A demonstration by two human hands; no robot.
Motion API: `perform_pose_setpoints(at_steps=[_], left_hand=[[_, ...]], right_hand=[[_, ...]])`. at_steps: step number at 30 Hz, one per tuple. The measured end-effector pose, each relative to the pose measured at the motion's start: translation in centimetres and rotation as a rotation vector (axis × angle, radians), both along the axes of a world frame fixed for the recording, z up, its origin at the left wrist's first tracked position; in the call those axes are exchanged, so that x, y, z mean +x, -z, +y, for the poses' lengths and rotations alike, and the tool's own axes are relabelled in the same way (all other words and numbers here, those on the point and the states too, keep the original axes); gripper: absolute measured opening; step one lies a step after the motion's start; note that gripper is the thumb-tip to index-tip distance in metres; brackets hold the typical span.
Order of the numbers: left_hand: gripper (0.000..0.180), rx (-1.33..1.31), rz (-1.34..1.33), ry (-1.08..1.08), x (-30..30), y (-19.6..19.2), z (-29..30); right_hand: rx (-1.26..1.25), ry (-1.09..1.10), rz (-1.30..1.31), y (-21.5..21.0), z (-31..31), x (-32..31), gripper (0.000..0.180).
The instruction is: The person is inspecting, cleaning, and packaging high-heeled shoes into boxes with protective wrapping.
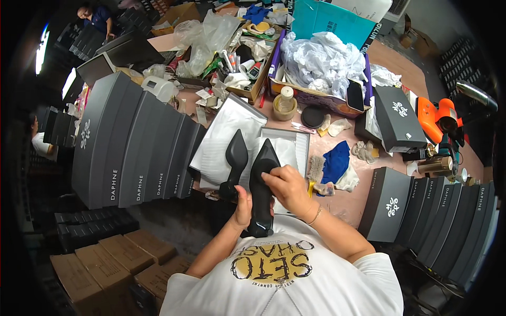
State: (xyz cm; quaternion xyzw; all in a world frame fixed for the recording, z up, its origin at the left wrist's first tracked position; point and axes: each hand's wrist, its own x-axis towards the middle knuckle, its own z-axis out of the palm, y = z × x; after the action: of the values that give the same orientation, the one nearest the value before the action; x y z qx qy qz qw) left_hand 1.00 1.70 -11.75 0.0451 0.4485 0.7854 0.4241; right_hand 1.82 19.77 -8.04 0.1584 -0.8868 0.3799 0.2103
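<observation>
Two black shoes (pixel 237 151) (pixel 261 203): one on white paper (pixel 217 134), one gripped by the left hand (pixel 243 209), right hand (pixel 289 188) curled against it.

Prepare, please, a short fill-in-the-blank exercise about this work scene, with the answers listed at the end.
1. The left grip holds a black, pointed ____, which the right grip touches.
2. In the picture, a second shoe lies to the ____ of the held shoe.
3. The thin bracelet is worn on the person's ____ wrist.
4. The dryer-like tool on the right side is mostly bright ____.

Missing words: shoe; left; right; orange.
</observation>
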Motion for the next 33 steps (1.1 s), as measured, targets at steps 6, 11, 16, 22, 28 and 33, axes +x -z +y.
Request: perform_pose_setpoints(at_steps=[6,11,16,22,28,33], left_hand=[[0.082,-0.223,-0.189,-0.158,-1.7,1.1,1.5],[0.021,-0.948,0.777,-0.291,-5.6,4.8,-1.0],[0.044,-1.235,0.76,-0.185,-8.0,10.5,-6.6],[0.047,-1.326,0.591,0.14,-10.7,10.8,-4.4],[0.038,-0.903,0.592,-0.072,-10.1,6.1,-6.9],[0.025,-0.543,0.262,0.097,-8.5,-1.2,-7.7]], right_hand=[[-0.127,-0.284,-0.345,1.0,0.6,4.1,0.029],[-0.22,0.207,-0.311,3.5,7.3,0.6,0.024],[-0.017,0.579,-0.23,8.9,14.4,-6.1,0.035],[0.47,0.614,-0.271,16.9,17.9,-13.4,0.038],[0.21,0.567,-0.195,16.4,17.9,-13.5,0.03],[-0.381,0.5,-0.361,8.7,13.0,-7.8,0.032]])
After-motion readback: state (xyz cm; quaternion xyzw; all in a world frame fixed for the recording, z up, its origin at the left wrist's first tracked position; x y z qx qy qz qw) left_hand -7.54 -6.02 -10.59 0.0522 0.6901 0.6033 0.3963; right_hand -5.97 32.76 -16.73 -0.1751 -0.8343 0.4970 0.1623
